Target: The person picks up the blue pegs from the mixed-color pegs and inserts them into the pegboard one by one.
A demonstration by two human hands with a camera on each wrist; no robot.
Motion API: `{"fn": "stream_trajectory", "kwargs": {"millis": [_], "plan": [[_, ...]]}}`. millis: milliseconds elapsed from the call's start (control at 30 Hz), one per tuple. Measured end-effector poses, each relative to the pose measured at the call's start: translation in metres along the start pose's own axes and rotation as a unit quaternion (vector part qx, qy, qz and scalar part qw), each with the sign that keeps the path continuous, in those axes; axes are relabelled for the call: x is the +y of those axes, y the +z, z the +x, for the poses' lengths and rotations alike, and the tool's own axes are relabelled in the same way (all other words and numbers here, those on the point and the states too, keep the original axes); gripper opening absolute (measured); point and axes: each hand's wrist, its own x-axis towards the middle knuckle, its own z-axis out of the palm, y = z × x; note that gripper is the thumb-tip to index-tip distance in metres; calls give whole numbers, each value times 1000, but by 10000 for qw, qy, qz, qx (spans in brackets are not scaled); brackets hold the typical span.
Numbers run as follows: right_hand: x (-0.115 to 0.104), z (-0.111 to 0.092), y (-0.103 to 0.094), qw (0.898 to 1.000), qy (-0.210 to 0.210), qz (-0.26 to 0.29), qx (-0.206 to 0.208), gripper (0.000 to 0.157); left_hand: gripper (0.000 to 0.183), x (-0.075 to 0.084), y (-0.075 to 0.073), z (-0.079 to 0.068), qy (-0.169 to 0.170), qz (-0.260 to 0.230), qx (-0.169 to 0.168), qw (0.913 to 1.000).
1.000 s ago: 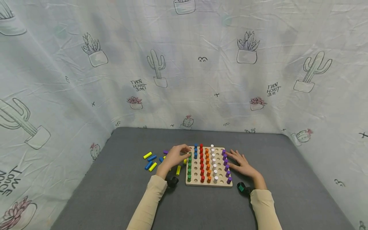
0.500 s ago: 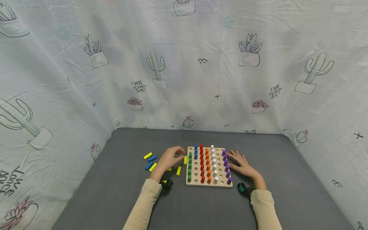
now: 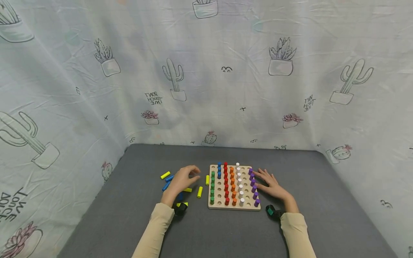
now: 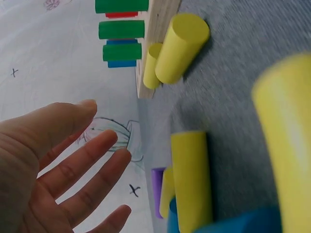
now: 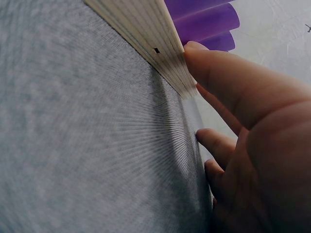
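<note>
A wooden pegboard [image 3: 223,206] lies on the grey table, with columns of green pegs [image 3: 212,186], blue pegs [image 3: 219,175], red pegs [image 3: 226,187], orange pegs [image 3: 233,187], white pegs [image 3: 240,181] and purple pegs [image 3: 254,189] standing in it. Left of the board, my left hand [image 3: 181,180] hovers over loose pegs, its fingers loosely bent and apart from the thumb, holding nothing. A yellow peg [image 4: 191,179] shows below those fingers in the left wrist view. My right hand [image 3: 273,185] rests at the board's right side, fingers spread and thumb touching its edge by the purple pegs.
Loose pegs lie left of the board, among them a yellow peg [image 3: 200,192], a blue peg [image 3: 166,186] and a purple peg [image 4: 157,191]. One yellow peg [image 3: 207,180] is close against the board's left edge. A patterned cloth [image 3: 206,89] hangs behind the table.
My left hand has drawn back leftward from the green column at the board's upper left to above the loose pegs. My right hand stays where it was.
</note>
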Motion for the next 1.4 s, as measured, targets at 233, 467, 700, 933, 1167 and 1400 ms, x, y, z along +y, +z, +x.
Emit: {"fn": "stream_trajectory", "kwargs": {"millis": [233, 467, 700, 933, 1167, 1400], "plan": [[0, 0, 0, 10000, -27, -32, -17, 58, 21, -11, -4, -5, -86, 205, 115, 9997], [-1, -2, 1, 10000, -50, -30, -27, 59, 18, -12, -14, -11, -239, 5, 98, 9997], [-2, -10, 3, 10000, -54, -25, 3, 59, 16, -15, -16, -23, -328, 272, -10, 9991], [-5, -15, 6, 10000, -4, -84, 7, 59, 17, -18, -19, -35, -505, 489, 11, 9975], [-5, -15, 5, 10000, -1, -95, -6, 59, 13, -21, -20, -36, -627, 655, -45, 9959], [-5, -15, 5, 9999, -60, -114, -4, 59, 13, -21, -19, -35, -762, 746, -82, 9943]]}}
